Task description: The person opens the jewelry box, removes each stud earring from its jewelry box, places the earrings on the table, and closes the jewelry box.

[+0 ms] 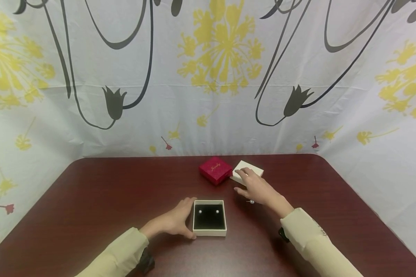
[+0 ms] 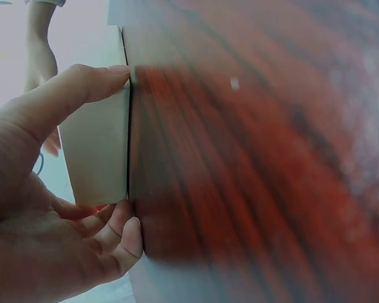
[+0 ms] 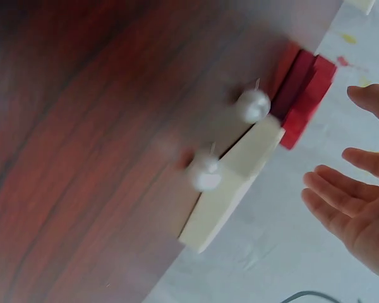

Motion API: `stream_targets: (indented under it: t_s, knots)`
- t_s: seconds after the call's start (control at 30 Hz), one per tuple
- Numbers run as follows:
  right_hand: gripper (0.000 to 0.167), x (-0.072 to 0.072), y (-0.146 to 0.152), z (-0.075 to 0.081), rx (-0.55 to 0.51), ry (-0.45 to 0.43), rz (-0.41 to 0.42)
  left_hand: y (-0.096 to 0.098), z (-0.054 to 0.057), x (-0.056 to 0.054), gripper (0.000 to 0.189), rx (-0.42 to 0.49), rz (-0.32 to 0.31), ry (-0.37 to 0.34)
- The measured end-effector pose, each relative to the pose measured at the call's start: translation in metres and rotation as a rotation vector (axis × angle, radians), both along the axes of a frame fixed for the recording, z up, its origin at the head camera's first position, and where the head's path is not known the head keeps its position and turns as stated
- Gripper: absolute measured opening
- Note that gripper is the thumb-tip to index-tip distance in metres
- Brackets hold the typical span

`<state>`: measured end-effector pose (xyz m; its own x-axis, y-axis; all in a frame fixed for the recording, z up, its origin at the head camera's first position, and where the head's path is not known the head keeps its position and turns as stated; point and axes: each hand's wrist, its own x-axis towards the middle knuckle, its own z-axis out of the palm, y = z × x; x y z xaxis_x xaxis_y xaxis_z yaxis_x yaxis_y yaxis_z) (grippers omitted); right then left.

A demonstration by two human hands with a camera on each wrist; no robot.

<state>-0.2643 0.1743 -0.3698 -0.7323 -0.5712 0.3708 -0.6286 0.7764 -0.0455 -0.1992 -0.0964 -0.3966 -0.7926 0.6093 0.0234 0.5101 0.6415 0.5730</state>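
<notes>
An open cream jewelry box (image 1: 209, 233) with a black pad (image 1: 209, 221) and two pearl stud earrings (image 1: 217, 211) set in it stands on the table in the head view. My left hand (image 1: 175, 218) grips its left side, thumb at the near corner and fingers at the far one; the left wrist view shows the thumb and fingertips on the box wall (image 2: 101, 148). Over the table to the right, my right hand (image 1: 258, 188) is spread, holding nothing. Beneath it, two loose pearl earrings (image 3: 205, 172) lie on the table in the right wrist view.
A white box or lid (image 1: 248, 167) lies at the back, partly hidden by my right hand. Touching its left side is a red jewelry box (image 1: 215, 169) with gold lettering. The dark red wooden table (image 1: 124, 184) ends at a patterned curtain (image 1: 194, 115).
</notes>
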Motion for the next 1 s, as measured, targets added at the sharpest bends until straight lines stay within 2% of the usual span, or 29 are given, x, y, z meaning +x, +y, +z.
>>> stream_targets:
  t_s: [0.3, 0.6, 1.0]
  knots:
    - [0.05, 0.016, -0.013, 0.004, -0.005, 0.007, 0.1, 0.0, 0.0, 0.001, 0.099, -0.009, 0.013, -0.007]
    - [0.05, 0.029, -0.023, 0.0, 0.011, 0.049, 0.218, 0.0, 0.0, 0.001, 0.099, -0.006, 0.017, -0.004]
    - [0.05, 0.047, -0.035, 0.004, 0.036, -0.024, 0.289, 0.0, 0.002, 0.002, 0.096, -0.001, -0.003, 0.018]
